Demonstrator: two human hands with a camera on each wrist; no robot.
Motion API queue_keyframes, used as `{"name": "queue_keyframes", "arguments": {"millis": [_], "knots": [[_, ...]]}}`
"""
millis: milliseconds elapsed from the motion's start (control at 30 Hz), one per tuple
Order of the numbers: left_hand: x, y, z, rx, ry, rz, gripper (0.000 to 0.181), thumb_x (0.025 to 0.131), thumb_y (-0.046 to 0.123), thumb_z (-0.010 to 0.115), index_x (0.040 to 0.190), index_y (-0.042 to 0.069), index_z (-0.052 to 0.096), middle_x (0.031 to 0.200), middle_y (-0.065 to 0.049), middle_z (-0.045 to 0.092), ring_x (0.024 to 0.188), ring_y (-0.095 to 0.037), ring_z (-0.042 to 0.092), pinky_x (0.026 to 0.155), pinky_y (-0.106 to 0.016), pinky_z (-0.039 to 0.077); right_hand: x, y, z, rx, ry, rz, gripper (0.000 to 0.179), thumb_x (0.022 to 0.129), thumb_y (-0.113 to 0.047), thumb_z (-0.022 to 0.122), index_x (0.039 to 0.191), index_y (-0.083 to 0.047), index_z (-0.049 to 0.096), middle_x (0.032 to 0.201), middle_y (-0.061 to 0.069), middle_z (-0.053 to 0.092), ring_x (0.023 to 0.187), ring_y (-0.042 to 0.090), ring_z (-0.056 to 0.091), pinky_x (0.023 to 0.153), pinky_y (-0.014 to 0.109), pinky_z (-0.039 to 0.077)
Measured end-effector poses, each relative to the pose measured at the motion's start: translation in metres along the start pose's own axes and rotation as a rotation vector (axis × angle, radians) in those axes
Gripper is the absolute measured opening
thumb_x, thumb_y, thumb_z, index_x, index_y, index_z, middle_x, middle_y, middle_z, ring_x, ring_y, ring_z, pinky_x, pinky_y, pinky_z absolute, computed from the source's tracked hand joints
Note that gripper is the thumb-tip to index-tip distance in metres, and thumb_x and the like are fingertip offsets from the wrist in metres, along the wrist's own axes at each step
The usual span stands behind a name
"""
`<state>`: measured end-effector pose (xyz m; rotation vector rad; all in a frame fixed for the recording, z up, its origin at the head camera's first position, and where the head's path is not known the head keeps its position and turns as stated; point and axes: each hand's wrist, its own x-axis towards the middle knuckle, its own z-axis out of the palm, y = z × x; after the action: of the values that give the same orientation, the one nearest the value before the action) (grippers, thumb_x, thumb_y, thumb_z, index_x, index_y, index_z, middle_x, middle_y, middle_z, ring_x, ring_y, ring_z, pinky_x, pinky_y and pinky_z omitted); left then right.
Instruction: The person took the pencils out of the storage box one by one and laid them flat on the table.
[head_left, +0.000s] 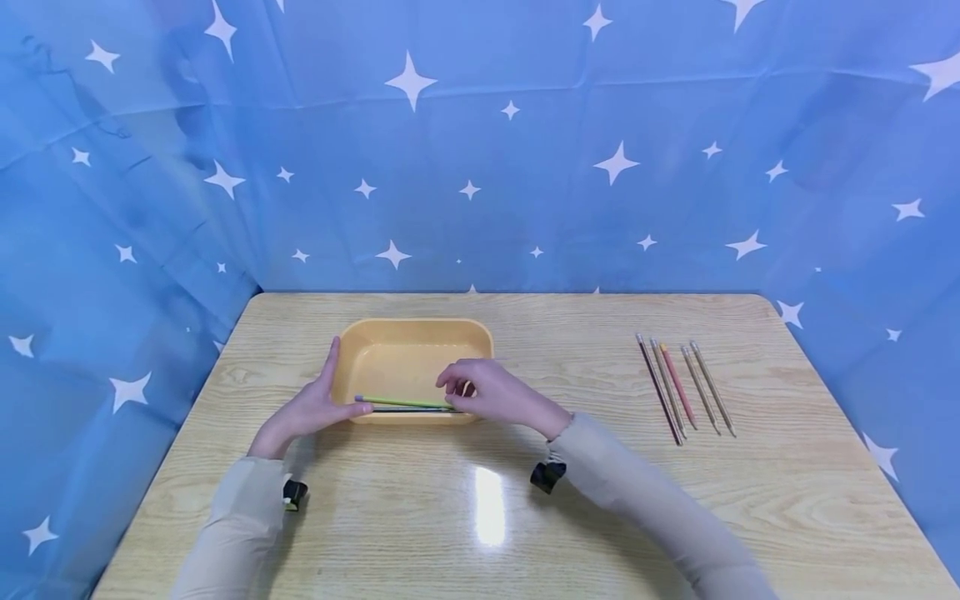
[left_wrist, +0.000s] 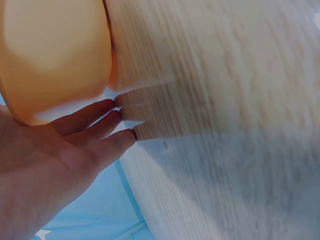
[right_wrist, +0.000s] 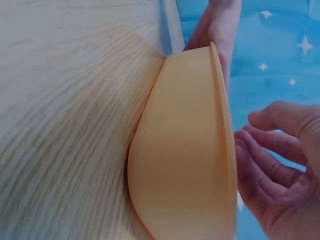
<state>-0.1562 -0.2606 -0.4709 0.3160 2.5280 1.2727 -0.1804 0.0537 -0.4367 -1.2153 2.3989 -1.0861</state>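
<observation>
A yellow-orange plastic tray (head_left: 420, 322) stands on the table. Inside it, along the near wall, lie a green pencil (head_left: 401, 402) and at least one dark pencil (head_left: 408, 410). My left hand (head_left: 306, 408) rests against the tray's left end, its thumb over the near rim; in the left wrist view its fingers (left_wrist: 87, 120) are stretched out beside the tray's wall (left_wrist: 55, 55). My right hand (head_left: 510, 396) hovers over the tray's near right corner, fingers loosely bent. Between its thumb and fingers the right wrist view shows nothing held. That hand hides the pencils' right ends.
Several pencils (head_left: 678, 387), brown, reddish and gold-toned, lie side by side on the wooden table (head_left: 390, 517) to the right. A blue cloth with white stars (head_left: 510, 208) hangs behind and beside the table.
</observation>
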Motion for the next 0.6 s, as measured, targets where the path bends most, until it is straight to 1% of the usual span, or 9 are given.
{"name": "queue_keyframes", "arguments": {"millis": [100,167,300,367,433,600], "knots": [[0.000,0.000,0.000,0.010,0.002,-0.010,0.122,0.084,0.033,0.076,0.150,0.009,-0.023,0.154,-0.032,-0.005,0.135,-0.053,0.017,0.107,-0.062,0.021,0.008,0.001,0.004,0.023,-0.009,0.004,0.020,0.091,-0.001,0.062,0.109,0.005,0.065,0.085,0.000,0.064,0.075,0.009,0.061,0.069,0.019,0.051],[0.000,0.000,-0.001,0.014,0.004,-0.016,0.122,0.083,0.033,0.076,0.150,0.010,-0.023,0.154,-0.032,-0.005,0.135,-0.054,0.017,0.107,-0.062,0.020,0.014,0.002,0.007,0.032,-0.016,0.008,0.020,0.090,-0.001,0.063,0.109,0.005,0.065,0.087,0.003,0.065,0.076,0.010,0.061,0.069,0.019,0.052],[0.000,0.002,-0.001,-0.012,0.005,-0.016,0.122,0.083,0.031,0.077,0.150,0.010,-0.023,0.155,-0.030,-0.007,0.137,-0.053,0.014,0.108,-0.062,0.018,0.025,0.005,0.011,0.032,-0.029,0.038,0.022,0.089,-0.003,0.066,0.110,0.004,0.066,0.095,0.012,0.067,0.079,0.014,0.063,0.070,0.020,0.052],[0.000,0.002,-0.001,-0.035,0.003,-0.016,0.122,0.083,0.029,0.077,0.150,0.011,-0.024,0.156,-0.028,-0.009,0.138,-0.051,0.011,0.108,-0.063,0.016,0.029,0.007,0.013,0.015,-0.030,0.059,0.023,0.088,-0.005,0.068,0.110,0.003,0.066,0.098,0.013,0.067,0.079,0.015,0.063,0.071,0.021,0.052],[-0.001,0.002,0.000,-0.049,0.002,-0.016,0.122,0.083,0.028,0.077,0.150,0.012,-0.024,0.156,-0.027,-0.009,0.139,-0.050,0.010,0.108,-0.063,0.015,0.034,0.009,0.016,-0.006,-0.033,0.082,0.023,0.088,-0.007,0.070,0.109,0.002,0.067,0.096,0.010,0.068,0.078,0.014,0.063,0.072,0.022,0.051],[-0.001,0.004,0.002,-0.063,0.005,-0.016,0.121,0.083,0.027,0.077,0.150,0.011,-0.023,0.157,-0.025,-0.007,0.139,-0.049,0.012,0.108,-0.063,0.017,0.044,0.014,0.024,-0.069,-0.056,0.130,0.021,0.087,-0.011,0.071,0.107,-0.003,0.069,0.089,0.001,0.067,0.076,0.010,0.062,0.073,0.024,0.049]]}}
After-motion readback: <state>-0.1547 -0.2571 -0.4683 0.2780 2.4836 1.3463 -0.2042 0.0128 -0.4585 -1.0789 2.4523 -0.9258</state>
